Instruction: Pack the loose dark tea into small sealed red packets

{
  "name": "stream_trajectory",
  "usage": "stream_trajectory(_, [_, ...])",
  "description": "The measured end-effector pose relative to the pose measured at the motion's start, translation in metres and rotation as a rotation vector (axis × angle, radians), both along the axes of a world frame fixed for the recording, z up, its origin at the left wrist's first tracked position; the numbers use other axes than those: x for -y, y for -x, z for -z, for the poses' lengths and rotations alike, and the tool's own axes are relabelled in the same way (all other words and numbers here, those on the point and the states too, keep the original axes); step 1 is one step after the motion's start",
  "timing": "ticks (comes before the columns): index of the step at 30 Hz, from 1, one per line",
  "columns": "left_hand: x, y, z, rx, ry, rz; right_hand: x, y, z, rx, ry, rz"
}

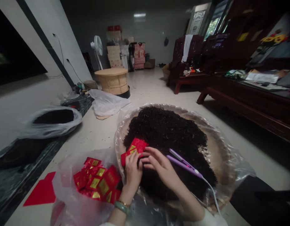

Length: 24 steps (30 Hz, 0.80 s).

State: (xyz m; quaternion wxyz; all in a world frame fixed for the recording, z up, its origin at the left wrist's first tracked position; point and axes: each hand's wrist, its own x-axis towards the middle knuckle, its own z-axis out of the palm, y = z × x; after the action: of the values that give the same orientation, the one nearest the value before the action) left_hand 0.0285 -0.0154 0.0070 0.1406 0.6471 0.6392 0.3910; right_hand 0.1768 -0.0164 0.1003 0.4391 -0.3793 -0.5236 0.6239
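Observation:
Small red packets (138,144) with gold labels lie at the near left edge of a dark heap of dried leaves (168,128). My left hand (133,171), with a green bangle on its wrist, has its fingers bent over one of the packets. Beside it, my right hand (162,168) has its fingers stretched apart, the tips close to the packets and the left fingers; no held thing shows in it. A purple hand-held heat sealer (185,164) with a small red light rests on the leaves, right of my right hand.
A round shallow basket (220,150) lined with clear plastic holds the leaves. At left, a plastic bag (67,175) contains several red packets; a red sheet (41,191) lies beside it. Another bag (75,121) holds dark stuff. A white cord (213,191) trails from the sealer.

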Motion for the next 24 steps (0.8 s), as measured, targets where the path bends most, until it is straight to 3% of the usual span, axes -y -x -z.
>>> stream_trajectory(3, [-0.016, 0.014, 0.001, -0.200, 0.013, -0.015, -0.011, -0.016, 0.024, 0.191, -0.078, 0.136])
stream_trajectory(8, [-0.033, 0.030, 0.007, -0.303, 0.069, 0.038, -0.013, -0.068, 0.073, 0.957, -0.574, 0.433])
stream_trajectory(11, [-0.036, 0.036, 0.010, -0.239, 0.041, 0.086, -0.010, -0.095, 0.092, 1.303, -0.536, 0.541])
stream_trajectory(13, [-0.036, 0.038, 0.010, -0.206, 0.035, 0.098, -0.010, -0.111, 0.100, 1.364, -0.454, 0.488])
stream_trajectory(16, [-0.035, 0.040, 0.010, -0.197, 0.045, 0.089, -0.018, -0.135, 0.106, 1.279, -0.412, 0.438])
stream_trajectory(21, [-0.030, 0.040, 0.008, -0.101, 0.086, 0.123, -0.033, -0.167, 0.102, 1.214, -0.387, 0.663])
stream_trajectory(24, [-0.027, 0.038, 0.003, -0.006, 0.076, 0.123, -0.029, -0.159, 0.092, 1.211, -0.458, 0.807])
